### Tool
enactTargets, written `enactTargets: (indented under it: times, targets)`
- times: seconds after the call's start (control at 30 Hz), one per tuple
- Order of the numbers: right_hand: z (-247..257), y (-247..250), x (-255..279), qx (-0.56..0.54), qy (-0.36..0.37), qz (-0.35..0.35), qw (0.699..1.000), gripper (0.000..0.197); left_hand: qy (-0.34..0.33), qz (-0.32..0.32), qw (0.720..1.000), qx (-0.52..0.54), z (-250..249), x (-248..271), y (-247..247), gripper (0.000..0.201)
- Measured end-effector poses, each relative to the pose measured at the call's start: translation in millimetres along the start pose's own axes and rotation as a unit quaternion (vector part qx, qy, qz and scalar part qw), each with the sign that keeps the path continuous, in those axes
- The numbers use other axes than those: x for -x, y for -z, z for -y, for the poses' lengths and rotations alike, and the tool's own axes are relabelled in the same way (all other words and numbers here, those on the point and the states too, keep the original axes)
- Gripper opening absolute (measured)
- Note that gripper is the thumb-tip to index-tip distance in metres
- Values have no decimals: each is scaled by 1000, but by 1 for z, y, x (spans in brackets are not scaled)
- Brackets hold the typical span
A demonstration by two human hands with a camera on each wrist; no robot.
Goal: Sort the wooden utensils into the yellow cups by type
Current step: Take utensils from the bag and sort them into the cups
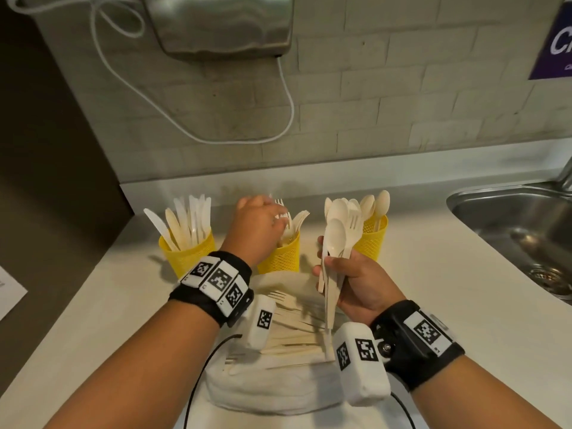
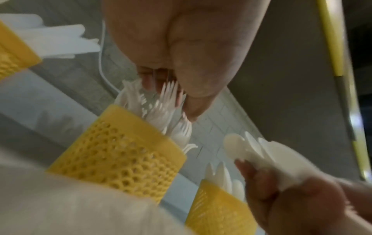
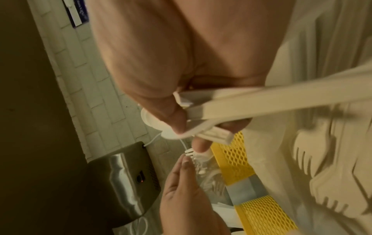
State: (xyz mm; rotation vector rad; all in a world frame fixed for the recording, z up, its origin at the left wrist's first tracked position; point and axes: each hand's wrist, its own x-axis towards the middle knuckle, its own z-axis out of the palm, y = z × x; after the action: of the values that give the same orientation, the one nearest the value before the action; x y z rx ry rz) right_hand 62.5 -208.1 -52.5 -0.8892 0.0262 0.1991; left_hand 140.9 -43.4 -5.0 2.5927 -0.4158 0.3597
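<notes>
Three yellow mesh cups stand in a row: knives in the left cup (image 1: 188, 253), forks in the middle cup (image 1: 283, 257), spoons in the right cup (image 1: 373, 239). My left hand (image 1: 272, 221) hovers over the middle cup (image 2: 120, 159) and pinches a fork (image 2: 169, 90) between thumb and fingers, tines up among the other forks. My right hand (image 1: 328, 264) grips a bundle of spoons and a fork (image 1: 339, 230) upright, in front of the spoon cup. More wooden utensils (image 1: 294, 332) lie piled on a white cloth (image 1: 272, 388) under my wrists.
A steel sink (image 1: 510, 218) lies at the right of the counter. A metal hand dryer (image 1: 223, 23) with a looping white cord (image 1: 288, 97) hangs on the tiled wall behind the cups. A sheet of paper (image 1: 9, 289) lies at the left edge.
</notes>
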Motion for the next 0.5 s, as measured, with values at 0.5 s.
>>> enactTargets:
  times: [0.5]
  targets:
    - [-16, -48, -13, 40, -18, 82, 996, 29, 118, 21, 919, 375, 2, 56, 36, 9]
